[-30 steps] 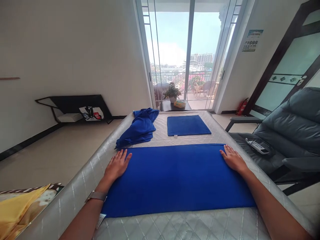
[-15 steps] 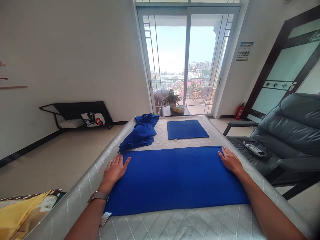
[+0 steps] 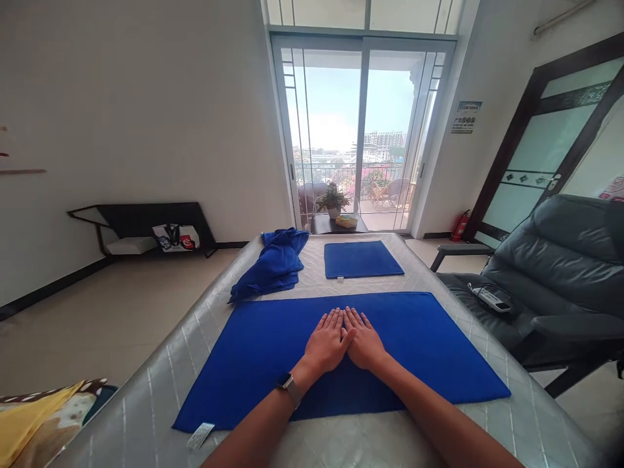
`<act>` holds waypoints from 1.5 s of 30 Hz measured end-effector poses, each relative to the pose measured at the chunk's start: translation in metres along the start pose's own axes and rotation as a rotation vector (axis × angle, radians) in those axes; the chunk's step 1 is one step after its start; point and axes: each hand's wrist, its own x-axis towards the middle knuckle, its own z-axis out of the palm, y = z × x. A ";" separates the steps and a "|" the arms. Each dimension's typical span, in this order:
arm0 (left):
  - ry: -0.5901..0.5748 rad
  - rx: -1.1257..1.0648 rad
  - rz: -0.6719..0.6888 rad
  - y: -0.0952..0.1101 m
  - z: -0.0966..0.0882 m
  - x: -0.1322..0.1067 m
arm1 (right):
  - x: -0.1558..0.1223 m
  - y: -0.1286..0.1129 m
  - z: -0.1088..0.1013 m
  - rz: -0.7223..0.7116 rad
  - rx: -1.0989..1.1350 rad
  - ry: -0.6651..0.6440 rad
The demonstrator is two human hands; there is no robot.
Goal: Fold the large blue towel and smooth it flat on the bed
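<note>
Head view: left hand (image 3: 327, 343) and right hand (image 3: 364, 343) flat, empty, seemingly touching, on blue towel (image 3: 244, 351).

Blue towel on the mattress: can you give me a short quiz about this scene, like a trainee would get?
1. True or false: the left hand and right hand lie flat, side by side, on the middle of the spread blue towel.
2. What lies at the far left of the mattress? A) a crumpled blue towel B) a pillow C) a book
3. Fill in: the watch is on the ___ wrist.
Key: 1 true; 2 A; 3 left.
</note>
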 end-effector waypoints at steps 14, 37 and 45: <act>-0.080 0.086 -0.209 -0.050 -0.016 -0.047 | -0.027 0.054 -0.010 0.171 0.013 -0.064; 0.073 0.204 -0.320 -0.143 -0.063 -0.148 | -0.097 0.097 -0.036 0.197 -0.204 0.111; 0.005 0.050 0.222 0.006 -0.015 -0.062 | -0.051 -0.007 -0.010 -0.026 0.034 -0.013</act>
